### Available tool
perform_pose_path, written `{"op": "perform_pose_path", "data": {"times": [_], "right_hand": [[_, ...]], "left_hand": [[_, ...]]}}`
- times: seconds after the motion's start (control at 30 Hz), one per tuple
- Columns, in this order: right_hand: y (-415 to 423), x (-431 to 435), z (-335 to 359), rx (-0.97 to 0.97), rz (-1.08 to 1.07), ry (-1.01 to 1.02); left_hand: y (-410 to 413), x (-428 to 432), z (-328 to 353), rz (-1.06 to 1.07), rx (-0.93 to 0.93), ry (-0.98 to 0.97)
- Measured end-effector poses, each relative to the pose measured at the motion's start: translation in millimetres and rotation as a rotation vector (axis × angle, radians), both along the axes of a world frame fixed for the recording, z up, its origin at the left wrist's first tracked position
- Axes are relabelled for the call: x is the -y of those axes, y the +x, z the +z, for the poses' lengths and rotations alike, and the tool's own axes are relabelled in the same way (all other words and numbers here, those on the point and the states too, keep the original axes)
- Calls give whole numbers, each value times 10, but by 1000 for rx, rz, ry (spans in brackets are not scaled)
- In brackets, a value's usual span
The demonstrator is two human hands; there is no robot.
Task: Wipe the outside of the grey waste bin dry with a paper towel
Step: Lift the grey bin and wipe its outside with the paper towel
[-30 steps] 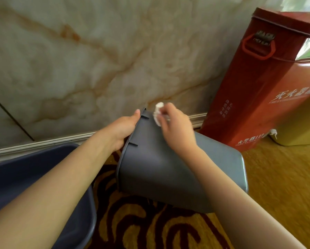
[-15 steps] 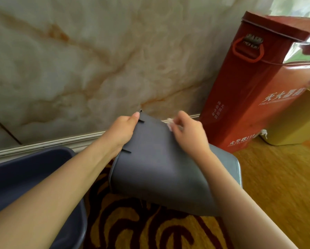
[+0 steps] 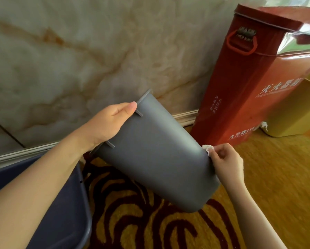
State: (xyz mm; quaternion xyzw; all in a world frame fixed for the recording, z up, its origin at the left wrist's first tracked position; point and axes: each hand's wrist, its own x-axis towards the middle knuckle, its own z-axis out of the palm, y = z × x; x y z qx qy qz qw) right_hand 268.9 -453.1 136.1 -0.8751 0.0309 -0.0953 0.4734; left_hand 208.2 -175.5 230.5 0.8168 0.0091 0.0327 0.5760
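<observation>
Since a second ago your right hand point(image 3: 226, 162) has slid the towel point(image 3: 208, 149) from the rim end down along the far edge of the bin point(image 3: 157, 155) toward its base, and the bin has swung so that its base now points lower right. Behind it all stands the marble wall point(image 3: 78, 51), with a tall red box point(image 3: 254, 83) at right and a yellow box point(image 3: 292, 112) beyond it; a dark blue tub point(image 3: 64, 212) sits at lower left on the patterned carpet point(image 3: 141, 230). You hold the bin tilted in the air over the carpet, its mouth up and to the left, near the wall. Your left hand point(image 3: 107, 124) is closed over the rim, thumb on the outside and fingers hidden inside. Your right hand pinches the small crumpled towel between thumb and fingertips and presses it to the far side wall, close to the base. Judging from this, the broad near face may go unwiped if you keep to the edges, and the wad looks too small to stay dry for long. A hard push against the one-handed rim grip could twist the bin loose or knock it into the red box just beside it.
</observation>
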Motion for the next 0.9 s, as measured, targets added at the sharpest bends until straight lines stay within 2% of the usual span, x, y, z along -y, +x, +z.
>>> {"op": "perform_pose_path", "data": {"times": [0.07,0.17,0.23,0.3,0.5,0.63,0.7,0.77,0.9], "right_hand": [[-76,-116,174,165,-20,86],[-156,-472,500,452,213,148],[-119,-729,632,539,406,51],[-67,-869,632,623,472,-78],[-294,-291,-152,645,240,-63],[-545,125,-581,543,70,-113],[-597,126,-507,518,-42,-49],[-621,-66,-248,606,-76,73],[-513,-780,273,796,121,111]], "left_hand": [[-2,0,4,3,-31,16],[13,74,30,50,-48,33],[18,127,63,74,-51,37],[19,157,82,92,-41,57],[61,211,80,110,-36,86],[93,277,102,120,-23,86],[114,322,118,128,-22,107],[127,366,138,146,-23,115],[144,463,153,177,-11,146]]}}
